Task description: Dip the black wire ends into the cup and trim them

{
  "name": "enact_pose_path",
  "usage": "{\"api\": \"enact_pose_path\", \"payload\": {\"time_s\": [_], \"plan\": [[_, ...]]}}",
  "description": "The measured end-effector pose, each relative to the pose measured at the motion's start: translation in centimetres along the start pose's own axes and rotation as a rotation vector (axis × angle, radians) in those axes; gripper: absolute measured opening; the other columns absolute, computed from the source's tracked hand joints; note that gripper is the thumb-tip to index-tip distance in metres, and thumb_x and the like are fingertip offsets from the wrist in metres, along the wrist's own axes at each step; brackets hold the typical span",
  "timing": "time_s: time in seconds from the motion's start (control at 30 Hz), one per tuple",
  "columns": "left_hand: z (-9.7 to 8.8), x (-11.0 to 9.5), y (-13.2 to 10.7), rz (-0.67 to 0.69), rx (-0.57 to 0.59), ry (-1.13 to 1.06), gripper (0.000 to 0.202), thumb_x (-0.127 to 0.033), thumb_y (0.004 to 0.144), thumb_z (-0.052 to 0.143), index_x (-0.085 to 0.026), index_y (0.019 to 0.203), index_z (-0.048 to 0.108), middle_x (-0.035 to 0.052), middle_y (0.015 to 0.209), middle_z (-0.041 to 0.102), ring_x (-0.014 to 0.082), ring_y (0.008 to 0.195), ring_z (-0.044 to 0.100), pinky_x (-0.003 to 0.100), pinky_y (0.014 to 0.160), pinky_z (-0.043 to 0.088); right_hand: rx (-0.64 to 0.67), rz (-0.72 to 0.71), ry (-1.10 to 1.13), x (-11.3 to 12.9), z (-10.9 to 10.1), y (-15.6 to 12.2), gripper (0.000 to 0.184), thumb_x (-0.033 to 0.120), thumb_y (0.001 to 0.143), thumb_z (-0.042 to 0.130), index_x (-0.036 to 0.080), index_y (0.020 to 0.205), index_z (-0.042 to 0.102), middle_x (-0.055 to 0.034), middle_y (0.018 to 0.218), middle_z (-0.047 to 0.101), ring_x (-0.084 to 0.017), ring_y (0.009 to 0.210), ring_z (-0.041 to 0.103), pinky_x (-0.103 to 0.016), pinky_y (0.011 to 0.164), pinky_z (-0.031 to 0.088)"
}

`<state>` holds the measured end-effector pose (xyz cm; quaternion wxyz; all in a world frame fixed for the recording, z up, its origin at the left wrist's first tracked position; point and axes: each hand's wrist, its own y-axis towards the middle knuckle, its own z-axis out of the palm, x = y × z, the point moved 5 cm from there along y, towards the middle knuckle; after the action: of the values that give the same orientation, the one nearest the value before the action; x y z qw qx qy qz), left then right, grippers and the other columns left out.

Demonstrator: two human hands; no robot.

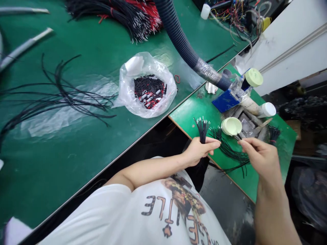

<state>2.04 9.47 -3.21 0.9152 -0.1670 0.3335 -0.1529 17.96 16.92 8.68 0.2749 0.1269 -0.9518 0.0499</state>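
The wire bundle (pixel 203 132) looks plastic-coated, with shiny metal tips (pixel 201 120).

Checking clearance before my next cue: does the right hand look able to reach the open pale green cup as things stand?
Probably yes: the right hand is close to the pale green cup, with only the dark wires it pinches between them; grasping might mean releasing those.

A large green worktable (pixel 76 163) stands beside a smaller green table (pixel 185 112), near a white panel (pixel 293 44).
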Motion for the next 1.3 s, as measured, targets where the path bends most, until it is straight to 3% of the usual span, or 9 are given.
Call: {"api": "enact_pose_path", "payload": {"time_s": [0.17,0.4,0.57,0.73,1.0,1.17,1.3], "plan": [[-2.3,-1.5,0.2,0.108,-0.122,0.118,0.044,-0.046,0.060,0.084,-0.011,0.086,0.076,-0.0031,0.047,0.053,0.0042,0.042,0.038,0.021,0.044,0.022,0.143,0.039,-0.145,-1.9,-1.1,4.8,0.027,0.041,0.078,0.063,0.016,0.069,0.071,0.0009,0.051,0.056,-0.011,0.046,0.045,-0.024,0.046,0.032],[-2.8,-1.8,-0.1,0.160,-0.160,0.194,0.036,-0.043,0.062,0.083,-0.012,0.080,0.077,-0.0027,0.047,0.054,0.0067,0.045,0.044,0.021,0.048,0.033,0.393,0.029,-0.418,-2.4,0.9,9.4,0.026,0.036,0.076,0.058,0.017,0.061,0.068,-0.0005,0.055,0.060,-0.013,0.051,0.049,-0.025,0.050,0.033],[-2.7,-2.1,-0.2,0.149,-0.167,0.226,0.035,-0.043,0.064,0.081,-0.012,0.080,0.077,-0.0032,0.045,0.053,0.0056,0.042,0.041,0.021,0.046,0.032,0.496,0.005,-0.535,-1.8,2.2,10.6,0.024,0.030,0.077,0.055,0.018,0.063,0.069,0.0000,0.053,0.058,-0.013,0.052,0.049,-0.025,0.052,0.031],[-2.7,-2.0,-0.2,0.132,-0.162,0.236,0.034,-0.043,0.065,0.080,-0.012,0.081,0.077,-0.0029,0.046,0.053,0.0056,0.041,0.040,0.021,0.044,0.032,0.581,-0.013,-0.645,-1.9,3.1,11.2,0.021,0.023,0.078,0.054,0.018,0.070,0.073,-0.0037,0.066,0.069,-0.017,0.063,0.060,-0.025,0.057,0.035],[-2.9,-1.8,-0.1,0.130,-0.155,0.249,0.036,-0.045,0.064,0.080,-0.012,0.080,0.078,-0.0024,0.046,0.054,0.0060,0.042,0.041,0.021,0.043,0.031,0.605,-0.034,-0.695,-1.6,3.8,11.6,0.020,0.017,0.074,0.055,0.018,0.061,0.069,-0.0067,0.068,0.071,-0.018,0.065,0.061,-0.026,0.058,0.036],[-3.0,-1.7,-0.1,0.121,-0.154,0.239,0.036,-0.044,0.065,0.080,-0.012,0.081,0.078,-0.0026,0.047,0.053,0.0060,0.042,0.041,0.021,0.044,0.033,0.593,-0.006,-0.593,-1.7,1.5,11.3,0.020,0.022,0.078,0.057,0.017,0.064,0.071,-0.0022,0.058,0.063,-0.013,0.053,0.052,-0.025,0.053,0.033],[-3.0,-1.6,-0.2,0.118,-0.160,0.245,0.034,-0.043,0.066,0.080,-0.013,0.081,0.077,-0.0025,0.047,0.054,0.0058,0.042,0.041,0.020,0.043,0.031,0.488,0.182,-0.287,-5.3,-2.8,11.0,0.025,0.035,0.077,0.064,0.013,0.069,0.073,-0.0003,0.053,0.056,-0.009,0.048,0.042,-0.024,0.049,0.029]]}}
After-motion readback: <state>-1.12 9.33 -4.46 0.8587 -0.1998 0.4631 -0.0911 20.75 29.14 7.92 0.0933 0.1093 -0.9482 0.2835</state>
